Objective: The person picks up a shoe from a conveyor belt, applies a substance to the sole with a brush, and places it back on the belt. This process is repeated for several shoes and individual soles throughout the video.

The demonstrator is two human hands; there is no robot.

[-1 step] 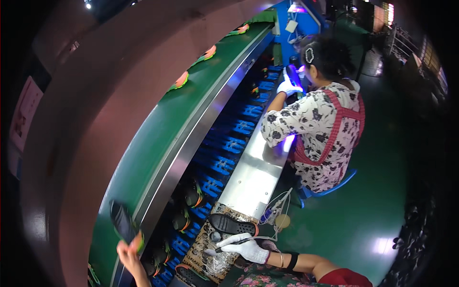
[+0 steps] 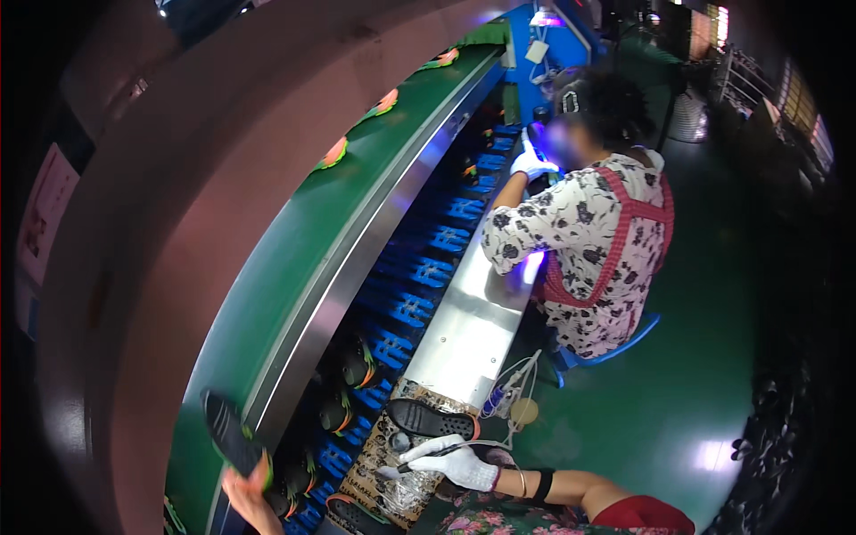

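My left hand (image 2: pixel 248 492), bare, grips the near end of a black shoe (image 2: pixel 230 432) with green and orange trim. It holds the shoe over the near part of the green conveyor belt (image 2: pixel 259 303), by the metal rail. In a white glove, my right hand (image 2: pixel 453 463) is closed around the thin handle of a brush (image 2: pixel 392 471), its pale tip pointing left above a stained, plastic-covered work board (image 2: pixel 366 474). Just beyond that hand lies a black perforated shoe piece (image 2: pixel 432 419) with a pinkish-orange edge. A small round container (image 2: pixel 400 441) stands between them.
Blue holders (image 2: pixel 412 308) line the channel beside the belt, several carrying black shoes (image 2: pixel 359 364). Orange-and-green shoes (image 2: pixel 332 153) sit farther along the belt. Another person (image 2: pixel 588 214) sits at the far right under purple light. Cables (image 2: pixel 508 392) hang beside the metal bench (image 2: pixel 468 343).
My left hand has drawn back a little toward me with the shoe, down along the belt's edge. My right hand stays in place with the brush.
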